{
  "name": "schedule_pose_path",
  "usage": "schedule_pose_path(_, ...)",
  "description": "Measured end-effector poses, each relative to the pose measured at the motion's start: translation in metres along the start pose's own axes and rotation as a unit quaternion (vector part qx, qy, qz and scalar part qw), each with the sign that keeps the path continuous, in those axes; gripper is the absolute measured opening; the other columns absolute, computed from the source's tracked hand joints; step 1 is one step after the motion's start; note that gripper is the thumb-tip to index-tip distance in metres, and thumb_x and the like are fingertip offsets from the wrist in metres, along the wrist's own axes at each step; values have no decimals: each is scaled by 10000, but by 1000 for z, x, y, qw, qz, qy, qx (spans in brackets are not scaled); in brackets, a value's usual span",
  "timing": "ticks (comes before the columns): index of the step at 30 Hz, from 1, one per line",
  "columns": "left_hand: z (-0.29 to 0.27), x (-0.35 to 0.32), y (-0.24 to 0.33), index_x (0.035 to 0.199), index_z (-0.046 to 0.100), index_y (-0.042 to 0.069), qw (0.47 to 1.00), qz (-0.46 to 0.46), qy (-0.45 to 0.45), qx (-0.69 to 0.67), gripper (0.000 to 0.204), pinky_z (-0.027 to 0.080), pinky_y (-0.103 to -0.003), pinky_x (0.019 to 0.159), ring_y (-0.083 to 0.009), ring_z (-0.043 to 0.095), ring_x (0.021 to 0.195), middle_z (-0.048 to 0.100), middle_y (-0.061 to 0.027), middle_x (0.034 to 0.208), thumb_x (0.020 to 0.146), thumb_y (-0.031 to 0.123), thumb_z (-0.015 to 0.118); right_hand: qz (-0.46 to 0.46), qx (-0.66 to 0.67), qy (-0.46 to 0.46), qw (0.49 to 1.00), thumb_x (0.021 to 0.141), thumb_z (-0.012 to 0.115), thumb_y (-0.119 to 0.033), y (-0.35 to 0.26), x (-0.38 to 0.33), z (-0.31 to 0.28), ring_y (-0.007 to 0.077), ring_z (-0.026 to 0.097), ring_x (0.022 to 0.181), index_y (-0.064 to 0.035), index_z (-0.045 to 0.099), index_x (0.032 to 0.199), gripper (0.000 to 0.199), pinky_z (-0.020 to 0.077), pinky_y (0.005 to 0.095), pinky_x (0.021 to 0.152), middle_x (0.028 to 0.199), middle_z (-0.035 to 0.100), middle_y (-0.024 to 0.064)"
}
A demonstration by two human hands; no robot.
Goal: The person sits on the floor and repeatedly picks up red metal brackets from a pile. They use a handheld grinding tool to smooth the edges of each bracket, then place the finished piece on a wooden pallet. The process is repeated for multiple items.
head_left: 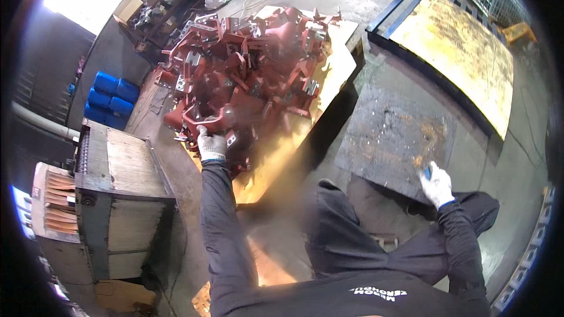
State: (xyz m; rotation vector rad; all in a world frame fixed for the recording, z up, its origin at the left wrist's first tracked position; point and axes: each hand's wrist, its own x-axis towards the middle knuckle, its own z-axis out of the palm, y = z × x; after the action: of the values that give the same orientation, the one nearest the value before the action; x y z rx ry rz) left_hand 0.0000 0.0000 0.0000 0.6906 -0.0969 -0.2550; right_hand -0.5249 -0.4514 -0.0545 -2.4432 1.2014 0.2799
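My left hand (211,145), in a white knit glove, is closed on the near edge of a red-painted metal bracket (202,122). That bracket lies at the near side of a big heap of similar red parts (252,64), some with bare metal plates and holes. My right hand (436,186), gloved too, is over the near right corner of a dark flat board (390,141). Its fingers are curled, and a bit of blue (428,169) shows at them. What that blue thing is, I cannot make out.
A yellow wooden board (329,79) lies under the heap. Beyond the dark board is a yellow-topped platform (464,53) with a dark metal frame. On the left stand a grey machine cabinet (135,217) and blue drums (111,98). Cluttered shelving (161,14) lines the far left.
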Motion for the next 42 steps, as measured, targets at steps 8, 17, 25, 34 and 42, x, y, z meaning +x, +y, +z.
schedule_pose_path(8,165,-131,-97,1174,544,34,842,-220,-165,463,328,497,-373,830,-236,586,887,611,-82,963,931,252,577,-94,88,87,988,878,569,-430,-6,-10,-9,392,629,973,-42,545,1227,523,490,448,848,1027,660,232)
schedule_pose_path(17,180,-307,-347,945,619,52,870,-229,-250,358,302,430,-307,538,-158,538,588,556,-36,691,854,330,696,-69,112,58,990,911,500,-448,21,-36,-28,407,641,931,-82,508,1229,485,485,466,840,979,669,234)
schedule_pose_path(25,200,-332,-362,1097,554,-7,848,-249,-286,370,482,566,-415,629,-253,629,723,600,-109,901,959,453,516,-129,67,-15,989,916,460,-393,35,-16,12,400,639,948,-71,491,1310,510,487,474,844,997,663,228)
schedule_pose_path(34,184,-319,-367,1200,484,-80,815,-511,3,273,628,575,-470,685,-344,656,810,603,-213,973,931,486,539,-276,-62,57,958,933,495,-387,-27,2,-21,367,654,740,-111,546,1093,324,500,476,646,789,669,174)
schedule_pose_path(42,164,-321,-396,1138,590,14,833,-483,-8,271,476,508,-362,669,-208,601,777,614,-94,892,944,445,532,-268,-137,96,949,909,527,-324,-36,14,-24,330,657,636,-96,579,985,246,506,457,562,688,653,148)
